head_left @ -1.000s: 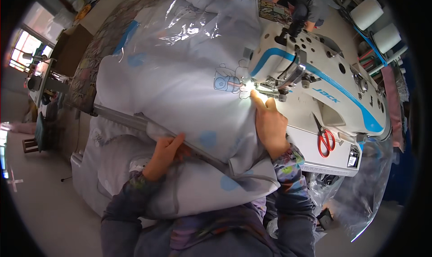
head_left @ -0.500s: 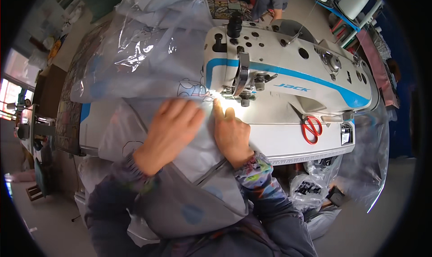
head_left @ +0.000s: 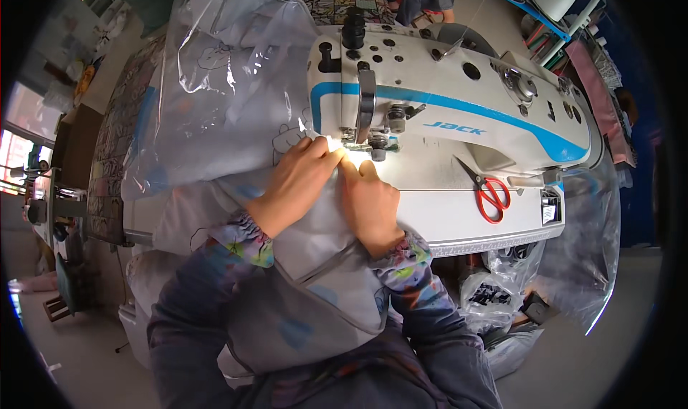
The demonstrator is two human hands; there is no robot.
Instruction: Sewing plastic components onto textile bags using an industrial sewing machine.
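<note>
Head view: the left hand (head_left: pixel 297 185) is now set right beside the right hand (head_left: pixel 372 207), close to the lit presser foot (head_left: pixel 356 145) of the white-and-blue sewing machine (head_left: pixel 444 108). A second ago it was laid lower down, on a fold near the front edge; half a second ago it was seen blurred, lifted over the cloth. The right hand has been kept near the foot throughout, its index finger pointed at it.

By this change, the grey fabric (head_left: pixel 240 158) appears to be steadied from both sides of the foot rather than by one hand alone. Part of its printed outline figure (head_left: pixel 285 142) is now covered by the left fingers. These are held bunched together on the cloth; whether it is pinched or only pressed cannot be told, since the tips are lost in glare. The right hand's grip cannot be told either.

The fabric is spread left of the machine, partly overlaid by glossy clear film (head_left: pixel 211 69), and is draped over the front of the white table (head_left: pixel 448 217) toward the lap. Red-handled scissors (head_left: pixel 481 183) are left lying untouched to the right, well apart from the hands.
</note>
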